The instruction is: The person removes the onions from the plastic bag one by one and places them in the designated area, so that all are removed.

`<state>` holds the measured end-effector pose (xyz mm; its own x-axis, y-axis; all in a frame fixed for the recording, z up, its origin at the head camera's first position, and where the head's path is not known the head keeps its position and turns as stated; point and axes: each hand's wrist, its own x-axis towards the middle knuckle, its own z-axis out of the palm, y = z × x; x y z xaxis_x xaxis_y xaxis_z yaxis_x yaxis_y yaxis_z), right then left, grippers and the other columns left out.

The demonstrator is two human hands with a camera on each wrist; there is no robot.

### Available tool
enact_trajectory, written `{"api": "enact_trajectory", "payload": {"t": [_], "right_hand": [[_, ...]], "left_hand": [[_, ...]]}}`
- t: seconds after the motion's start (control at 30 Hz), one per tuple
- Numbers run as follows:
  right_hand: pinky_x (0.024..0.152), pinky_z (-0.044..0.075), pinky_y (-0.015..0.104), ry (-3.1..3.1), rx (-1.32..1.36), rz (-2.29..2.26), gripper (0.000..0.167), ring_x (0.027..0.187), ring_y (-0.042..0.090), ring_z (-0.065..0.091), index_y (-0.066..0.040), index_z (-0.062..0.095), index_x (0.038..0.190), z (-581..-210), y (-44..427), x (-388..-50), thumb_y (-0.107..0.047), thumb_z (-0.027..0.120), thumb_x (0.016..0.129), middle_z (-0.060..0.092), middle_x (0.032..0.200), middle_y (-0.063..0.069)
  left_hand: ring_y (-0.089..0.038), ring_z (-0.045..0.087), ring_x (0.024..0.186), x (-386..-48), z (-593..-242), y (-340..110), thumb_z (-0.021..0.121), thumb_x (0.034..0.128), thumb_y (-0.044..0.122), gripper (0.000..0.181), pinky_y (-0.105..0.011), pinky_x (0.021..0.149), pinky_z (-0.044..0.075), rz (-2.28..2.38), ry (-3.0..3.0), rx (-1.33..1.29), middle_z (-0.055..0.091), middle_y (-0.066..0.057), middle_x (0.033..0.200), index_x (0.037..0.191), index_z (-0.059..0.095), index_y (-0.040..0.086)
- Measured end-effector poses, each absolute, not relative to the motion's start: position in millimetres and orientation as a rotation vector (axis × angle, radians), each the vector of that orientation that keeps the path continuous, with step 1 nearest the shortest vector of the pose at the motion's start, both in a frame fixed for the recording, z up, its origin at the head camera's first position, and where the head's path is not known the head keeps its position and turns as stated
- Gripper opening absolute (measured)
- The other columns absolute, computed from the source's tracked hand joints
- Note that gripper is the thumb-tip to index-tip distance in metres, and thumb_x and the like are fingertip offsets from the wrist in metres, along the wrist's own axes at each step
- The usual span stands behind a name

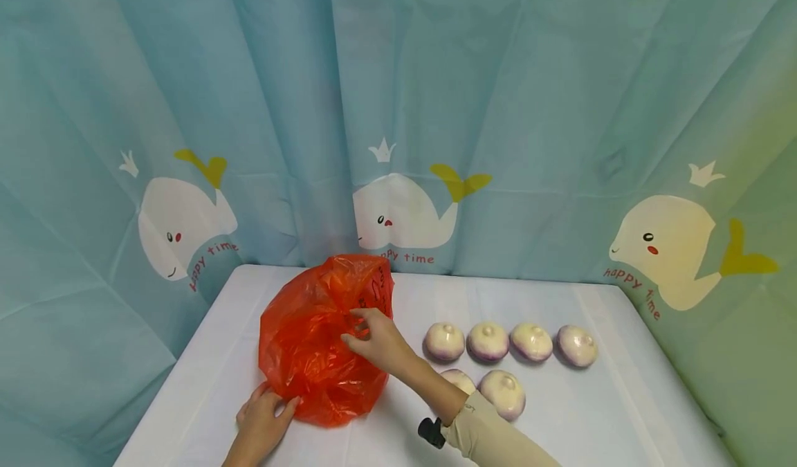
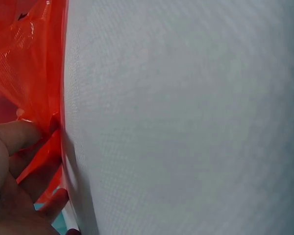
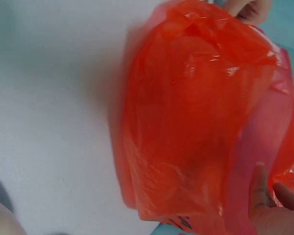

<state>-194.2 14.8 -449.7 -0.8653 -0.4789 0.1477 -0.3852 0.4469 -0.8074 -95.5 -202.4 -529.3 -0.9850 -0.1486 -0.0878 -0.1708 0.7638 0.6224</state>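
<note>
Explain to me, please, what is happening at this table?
A person is handling a red plastic bag on a white table. The left hand holds its near left edge; the right hand is at its right side, thumb and fingers apart. Right of the bag lie six pale, purple-tinged bulbs: four in a row and two nearer, one partly hidden by the right forearm.
</note>
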Motion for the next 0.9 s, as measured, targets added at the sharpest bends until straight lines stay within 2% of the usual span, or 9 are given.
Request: {"api": "enact_trajectory", "payload": {"t": [0.33,0.47,0.63,0.7,0.8,0.9], "right_hand": [[0.091,0.048,0.036,2.725,-0.794,-1.074,0.056,0.114,0.026,0.052,0.005,0.048,0.131,-462.0,-8.9,-209.1,-0.021,0.069,0.086,0.052,0.127,0.017],[0.095,0.044,0.039,2.728,-0.748,-0.968,0.060,0.118,0.030,0.048,0.009,0.045,0.131,-467.3,-17.8,-214.0,-0.022,0.070,0.086,0.050,0.130,0.020],[0.093,0.046,0.038,2.776,-0.730,-0.829,0.052,0.112,0.029,0.049,0.007,0.049,0.125,-474.2,-26.8,-220.8,-0.020,0.070,0.086,0.050,0.126,0.018],[0.089,0.049,0.036,2.805,-0.726,-0.779,0.046,0.106,0.027,0.050,0.004,0.052,0.120,-476.2,-29.9,-223.5,-0.019,0.070,0.086,0.051,0.120,0.016],[0.087,0.048,0.033,2.884,-0.789,-0.578,0.029,0.098,0.025,0.050,0.000,0.063,0.104,-481.9,-35.4,-227.9,-0.023,0.070,0.086,0.054,0.105,0.012],[0.083,0.046,0.033,2.964,-0.898,-0.355,0.021,0.093,0.024,0.048,-0.006,0.069,0.086,-488.8,-41.1,-230.7,-0.026,0.070,0.085,0.055,0.092,0.009]], "left_hand": [[-0.047,0.034,0.124,-96.1,-528.5,-202.6,0.066,0.0872,0.020,0.029,-0.072,0.088,0.023,1.015,2.928,-0.271,0.061,-0.021,0.116,0.107,0.067,-0.001],[-0.047,0.035,0.124,-96.3,-529.6,-202.1,0.066,0.0866,0.020,0.030,-0.073,0.086,0.025,1.018,2.913,-0.290,0.061,-0.021,0.117,0.108,0.067,-0.001],[-0.046,0.035,0.124,-97.4,-532.2,-202.5,0.066,0.0863,0.020,0.030,-0.073,0.086,0.025,1.015,2.922,-0.296,0.060,-0.021,0.118,0.109,0.067,0.000],[-0.046,0.035,0.124,-97.9,-532.5,-202.9,0.066,0.0865,0.021,0.031,-0.073,0.086,0.026,1.009,2.932,-0.290,0.060,-0.021,0.117,0.109,0.067,0.000],[-0.045,0.035,0.124,-97.7,-530.7,-203.9,0.066,0.0864,0.021,0.031,-0.073,0.086,0.026,1.012,2.927,-0.294,0.061,-0.021,0.117,0.109,0.067,0.000],[-0.045,0.035,0.124,-96.9,-528.5,-205.1,0.066,0.0867,0.021,0.031,-0.073,0.085,0.026,1.010,2.912,-0.304,0.060,-0.021,0.118,0.110,0.067,0.000]]}}
